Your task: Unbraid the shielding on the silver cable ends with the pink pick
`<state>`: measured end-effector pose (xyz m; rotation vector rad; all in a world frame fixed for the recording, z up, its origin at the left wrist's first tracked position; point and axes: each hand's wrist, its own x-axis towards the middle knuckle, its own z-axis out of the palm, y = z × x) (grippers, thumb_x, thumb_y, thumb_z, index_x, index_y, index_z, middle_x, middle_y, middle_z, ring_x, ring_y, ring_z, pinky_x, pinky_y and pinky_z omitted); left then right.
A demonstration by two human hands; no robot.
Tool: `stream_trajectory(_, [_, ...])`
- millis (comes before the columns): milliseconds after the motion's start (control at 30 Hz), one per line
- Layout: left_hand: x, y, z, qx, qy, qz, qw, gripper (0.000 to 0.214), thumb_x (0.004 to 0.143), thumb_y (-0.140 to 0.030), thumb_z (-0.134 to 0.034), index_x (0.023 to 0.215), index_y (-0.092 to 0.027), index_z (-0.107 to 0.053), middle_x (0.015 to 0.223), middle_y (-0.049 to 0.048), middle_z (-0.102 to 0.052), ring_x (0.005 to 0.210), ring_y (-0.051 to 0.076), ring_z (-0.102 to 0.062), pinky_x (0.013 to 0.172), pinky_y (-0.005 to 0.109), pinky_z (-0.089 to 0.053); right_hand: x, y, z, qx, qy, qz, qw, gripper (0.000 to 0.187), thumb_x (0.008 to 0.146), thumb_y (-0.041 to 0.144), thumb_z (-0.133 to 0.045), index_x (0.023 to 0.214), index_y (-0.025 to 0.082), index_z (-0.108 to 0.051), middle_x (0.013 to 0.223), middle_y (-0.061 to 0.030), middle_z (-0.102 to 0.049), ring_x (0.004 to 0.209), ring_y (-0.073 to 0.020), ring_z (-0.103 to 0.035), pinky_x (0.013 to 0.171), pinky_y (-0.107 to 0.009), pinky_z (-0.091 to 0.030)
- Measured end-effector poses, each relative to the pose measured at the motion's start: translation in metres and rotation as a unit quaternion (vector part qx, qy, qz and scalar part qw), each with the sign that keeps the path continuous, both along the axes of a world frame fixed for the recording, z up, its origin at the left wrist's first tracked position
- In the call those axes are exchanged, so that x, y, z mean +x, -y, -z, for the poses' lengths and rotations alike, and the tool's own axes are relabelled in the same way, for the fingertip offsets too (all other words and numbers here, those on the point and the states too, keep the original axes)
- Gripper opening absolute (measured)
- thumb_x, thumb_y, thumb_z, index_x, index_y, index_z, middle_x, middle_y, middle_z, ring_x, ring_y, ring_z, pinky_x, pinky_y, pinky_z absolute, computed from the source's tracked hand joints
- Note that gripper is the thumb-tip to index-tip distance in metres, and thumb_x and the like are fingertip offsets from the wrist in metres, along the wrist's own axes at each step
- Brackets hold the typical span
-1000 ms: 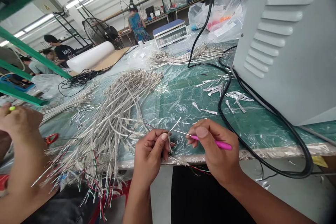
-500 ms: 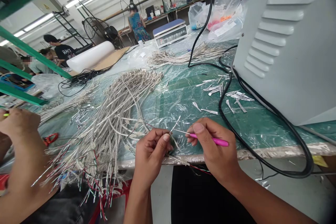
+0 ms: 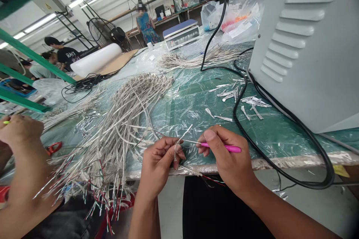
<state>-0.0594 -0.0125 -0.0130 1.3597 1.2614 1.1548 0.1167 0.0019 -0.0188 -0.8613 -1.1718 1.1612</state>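
My left hand (image 3: 161, 162) is closed, thumb against fingers, on the end of a cable whose braided wire strands show at the fingertips. A narrow silvery strip (image 3: 186, 131) sticks up from this pinch. In my right hand (image 3: 231, 160) is a pick with a pink handle (image 3: 233, 149) and a thin metal shaft. The shaft points left, and its tip reaches the cable end at my left fingertips; whether it touches the strands I cannot tell. Left of my hands lies a big bundle of grey braided cables (image 3: 131, 101), its coloured wire ends hanging over the table edge.
Foil scraps (image 3: 254, 101) lie on the green table (image 3: 193, 101) by a looping black cord (image 3: 238, 115). A grey vented machine (image 3: 305, 56) stands at right. A co-worker's hand (image 3: 24, 130) works at left near orange-handled scissors (image 3: 54, 148). A scale (image 3: 182, 35) stands farther back.
Both my hands have shifted slightly left. My left fingers have turned a little, so the braided strands now show over the thumb, and the pick's tip has moved left with them.
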Motion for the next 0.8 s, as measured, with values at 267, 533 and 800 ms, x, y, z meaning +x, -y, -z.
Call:
stream_trajectory(267, [0.002,0.0006,-0.0025,-0.001,-0.006,-0.007,1.0,0.014,0.092,-0.027,-0.06,0.095,-0.016,-0.069,0.068,0.0005,-0.066,0.047,0.008,-0.049,0.054,0.024,-0.04,-0.0008,0.0026,0.0027,0.023,-0.033,0.028,0.999,0.026,0.094,0.037,-0.057,0.077,0.019,-0.067,0.069,-0.0008,-0.064,0.063,-0.0139,-0.061,0.057,-0.025,-0.05])
stream_trajectory(533, [0.0015,-0.0004,-0.0003,-0.003,-0.003,-0.009,1.0,0.015,0.091,-0.028,-0.062,0.095,-0.015,-0.069,0.068,0.0017,-0.066,0.047,0.01,-0.05,0.051,0.024,-0.04,-0.0009,0.0026,0.0033,0.029,-0.005,0.024,0.999,0.026,0.092,0.038,-0.058,0.076,0.019,-0.066,0.07,-0.0009,-0.065,0.062,-0.0145,-0.062,0.058,-0.027,-0.05])
stream_trajectory(800, [0.0024,-0.0001,-0.0013,0.001,-0.013,-0.013,1.0,0.014,0.091,-0.026,-0.062,0.095,-0.016,-0.069,0.067,0.0008,-0.066,0.046,0.008,-0.05,0.051,0.023,-0.041,-0.0001,0.0027,0.003,0.024,0.014,0.012,1.0,0.025,0.093,0.037,-0.058,0.076,0.019,-0.066,0.07,-0.0013,-0.065,0.063,-0.0144,-0.061,0.057,-0.027,-0.049])
